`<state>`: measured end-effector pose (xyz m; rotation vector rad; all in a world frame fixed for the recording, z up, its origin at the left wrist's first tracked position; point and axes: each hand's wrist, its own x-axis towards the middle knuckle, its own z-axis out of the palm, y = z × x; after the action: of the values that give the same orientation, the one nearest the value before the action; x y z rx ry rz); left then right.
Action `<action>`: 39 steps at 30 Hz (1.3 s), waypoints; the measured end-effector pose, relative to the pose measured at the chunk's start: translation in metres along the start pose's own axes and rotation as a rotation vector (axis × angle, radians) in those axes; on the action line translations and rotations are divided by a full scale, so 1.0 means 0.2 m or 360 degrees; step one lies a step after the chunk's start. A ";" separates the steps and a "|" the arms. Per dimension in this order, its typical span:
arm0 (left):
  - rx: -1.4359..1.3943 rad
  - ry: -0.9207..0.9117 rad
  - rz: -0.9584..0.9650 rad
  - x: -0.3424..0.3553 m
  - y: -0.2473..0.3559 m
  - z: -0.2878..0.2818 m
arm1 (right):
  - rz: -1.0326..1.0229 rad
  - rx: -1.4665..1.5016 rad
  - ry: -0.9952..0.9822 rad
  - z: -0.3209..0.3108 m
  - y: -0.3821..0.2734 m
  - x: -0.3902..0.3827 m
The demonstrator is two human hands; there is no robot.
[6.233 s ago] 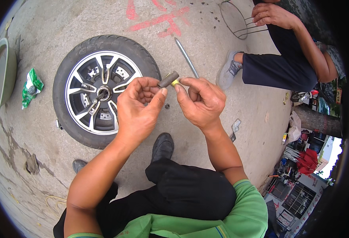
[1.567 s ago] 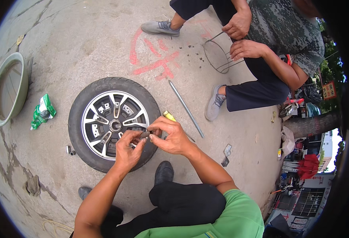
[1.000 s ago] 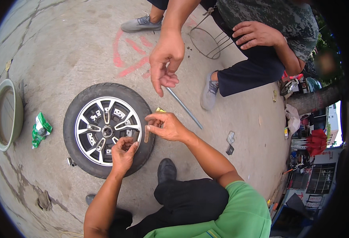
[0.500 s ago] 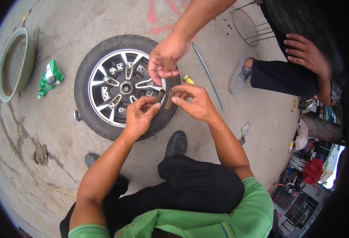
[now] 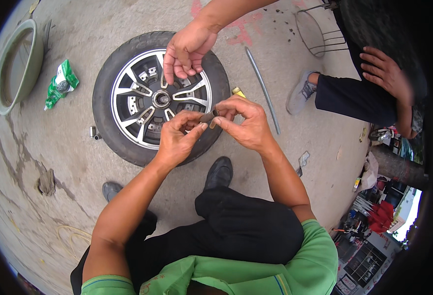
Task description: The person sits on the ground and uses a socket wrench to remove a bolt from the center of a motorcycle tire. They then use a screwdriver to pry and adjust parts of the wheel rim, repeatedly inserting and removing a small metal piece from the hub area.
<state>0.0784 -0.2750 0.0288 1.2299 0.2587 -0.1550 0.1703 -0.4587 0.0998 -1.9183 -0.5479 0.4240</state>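
Dark tube [image 5: 206, 118] pinched by left hand [image 5: 177, 136] and right hand [image 5: 250, 125] above tire [image 5: 104, 101] edge; co-worker's hand [image 5: 191, 46] apart.

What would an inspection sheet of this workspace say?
Surface: concrete ground, cracked at left, marked with red paint.
Job's things: wheel lying flat; dark tube held over it.
Clutter: metal rod, basin, green bag, two small metal cylinders.
Hands: left hand pinches the dark tube; right hand is at its end, hold unclear.
Cables: thin yellow loop at lower left; cable or hose, cannot tell.
Surroundings: co-worker's hand over the wheel; tree trunk at right.
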 end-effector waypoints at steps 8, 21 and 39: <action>0.0018 -0.0001 -0.0006 0.00 -0.02 -0.03 | -0.0022 -0.0043 -0.0026 0.01 -0.02 0.02; 0.0257 -0.0196 -0.0245 -0.03 0.03 -0.09 | 0.0041 0.0010 0.0007 0.00 0.02 0.01; 0.1952 -0.0722 0.0318 -0.36 0.54 -0.84 | -0.0341 -0.0018 0.0170 0.08 -0.12 0.09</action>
<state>0.0182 -0.0828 0.0942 2.3633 -0.4392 -0.4482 0.1729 -0.4287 0.1153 -1.8577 -0.6780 0.1795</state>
